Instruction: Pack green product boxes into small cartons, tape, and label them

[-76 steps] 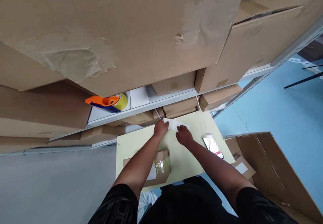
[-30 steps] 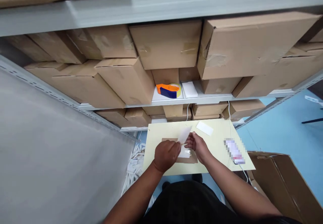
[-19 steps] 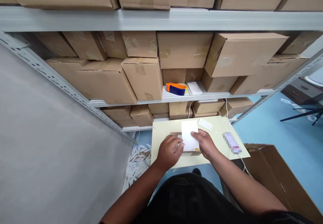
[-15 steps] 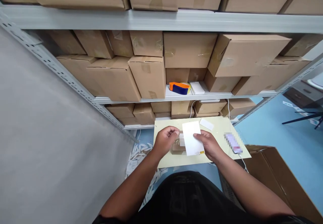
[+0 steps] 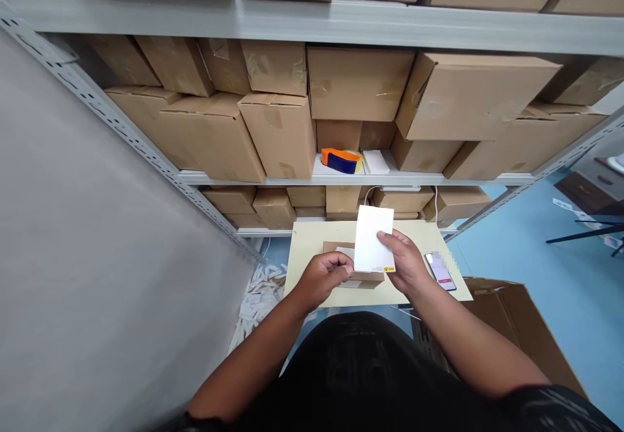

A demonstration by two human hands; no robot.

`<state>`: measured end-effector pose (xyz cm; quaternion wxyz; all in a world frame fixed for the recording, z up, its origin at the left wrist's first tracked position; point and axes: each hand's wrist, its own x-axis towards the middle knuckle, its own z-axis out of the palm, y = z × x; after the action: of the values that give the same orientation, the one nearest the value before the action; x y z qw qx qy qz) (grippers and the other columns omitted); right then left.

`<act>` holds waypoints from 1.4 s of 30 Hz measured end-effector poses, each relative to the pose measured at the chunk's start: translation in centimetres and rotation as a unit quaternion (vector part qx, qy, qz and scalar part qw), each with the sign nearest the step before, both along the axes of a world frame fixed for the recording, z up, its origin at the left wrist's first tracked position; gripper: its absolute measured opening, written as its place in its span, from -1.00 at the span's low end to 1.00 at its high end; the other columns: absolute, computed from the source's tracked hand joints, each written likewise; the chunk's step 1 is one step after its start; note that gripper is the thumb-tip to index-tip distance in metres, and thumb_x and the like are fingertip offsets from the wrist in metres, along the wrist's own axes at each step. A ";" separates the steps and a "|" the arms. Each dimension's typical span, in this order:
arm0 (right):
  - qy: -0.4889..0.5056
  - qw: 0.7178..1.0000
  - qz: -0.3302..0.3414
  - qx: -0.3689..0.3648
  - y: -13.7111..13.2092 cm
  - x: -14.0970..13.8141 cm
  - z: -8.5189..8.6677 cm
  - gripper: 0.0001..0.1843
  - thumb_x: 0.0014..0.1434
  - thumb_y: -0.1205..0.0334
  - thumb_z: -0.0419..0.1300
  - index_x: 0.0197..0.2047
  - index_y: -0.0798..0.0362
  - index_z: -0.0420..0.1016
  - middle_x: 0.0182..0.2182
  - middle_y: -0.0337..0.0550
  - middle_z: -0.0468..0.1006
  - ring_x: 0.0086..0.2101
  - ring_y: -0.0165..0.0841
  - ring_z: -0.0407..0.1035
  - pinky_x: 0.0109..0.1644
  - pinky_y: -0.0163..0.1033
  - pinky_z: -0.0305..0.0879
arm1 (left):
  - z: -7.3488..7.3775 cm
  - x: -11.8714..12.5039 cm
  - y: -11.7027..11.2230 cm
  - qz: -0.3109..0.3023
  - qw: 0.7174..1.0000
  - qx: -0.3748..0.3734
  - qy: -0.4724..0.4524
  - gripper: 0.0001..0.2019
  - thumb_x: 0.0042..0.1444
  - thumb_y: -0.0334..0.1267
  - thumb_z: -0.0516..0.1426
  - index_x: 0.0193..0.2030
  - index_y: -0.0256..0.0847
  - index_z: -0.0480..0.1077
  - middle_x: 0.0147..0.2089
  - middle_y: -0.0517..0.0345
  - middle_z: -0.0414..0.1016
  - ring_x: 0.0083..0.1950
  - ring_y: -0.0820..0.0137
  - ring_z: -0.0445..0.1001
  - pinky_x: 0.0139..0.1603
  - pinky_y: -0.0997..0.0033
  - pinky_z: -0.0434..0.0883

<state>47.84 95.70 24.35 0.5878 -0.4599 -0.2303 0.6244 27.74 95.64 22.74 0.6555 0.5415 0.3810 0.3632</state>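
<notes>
Right hand (image 5: 405, 260) grips white sheet (image 5: 370, 240) over the table (image 5: 303, 243)

The white sheet, taller than wide, hangs above the middle of the table. Its facing side is plain except for a small yellow-and-black mark at the bottom right corner and faint print beside it, too small to read. The right hand pinches its right edge, thumb in front. The left hand (image 5: 324, 277) is curled, thumb to fingers, at the lower left corner; whether it grips anything I can't tell. On the table, below the sheet, lies a small carton (image 5: 373, 281).
</notes>
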 end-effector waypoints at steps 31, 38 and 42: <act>0.036 0.998 0.016 -0.044 0.4 1.9 -3.1 -0.58 -0.04 0.06 0.50 -0.14 0.03 0.59 -0.26 -0.08 0.73 -0.17 -0.07 0.61 -0.07 -0.01 0.56 | -0.1 5.0 -0.7 0.160 0.978 0.133 0.003 -0.88 0.14 -0.23 0.20 -0.39 -0.18 0.45 -0.36 0.18 0.41 -0.30 0.39 0.36 -0.22 0.38 0.35; 0.027 0.999 -0.001 -0.027 -0.3 1.6 -2.7 -0.59 0.00 0.03 0.49 -0.13 0.02 0.59 -0.23 -0.08 0.73 -0.14 -0.06 0.60 -0.05 0.02 0.55 | 0.1 4.4 -1.0 0.154 0.978 0.139 0.014 -0.88 0.15 -0.25 0.18 -0.40 -0.18 0.44 -0.37 0.16 0.45 -0.31 0.38 0.40 -0.24 0.37 0.37; 0.008 1.000 -0.029 -0.004 -0.1 1.7 -2.2 -0.59 0.02 0.01 0.48 -0.11 0.02 0.59 -0.20 -0.07 0.73 -0.13 -0.06 0.60 -0.03 0.04 0.55 | -0.2 4.0 -1.2 0.144 0.975 0.167 0.036 -0.90 0.14 -0.27 0.17 -0.39 -0.18 0.45 -0.37 0.16 0.44 -0.31 0.37 0.40 -0.25 0.37 0.36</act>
<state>49.53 95.56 22.14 0.6058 -0.4637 -0.2101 0.6114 31.79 94.43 22.57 0.4822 0.5953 0.4123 0.4930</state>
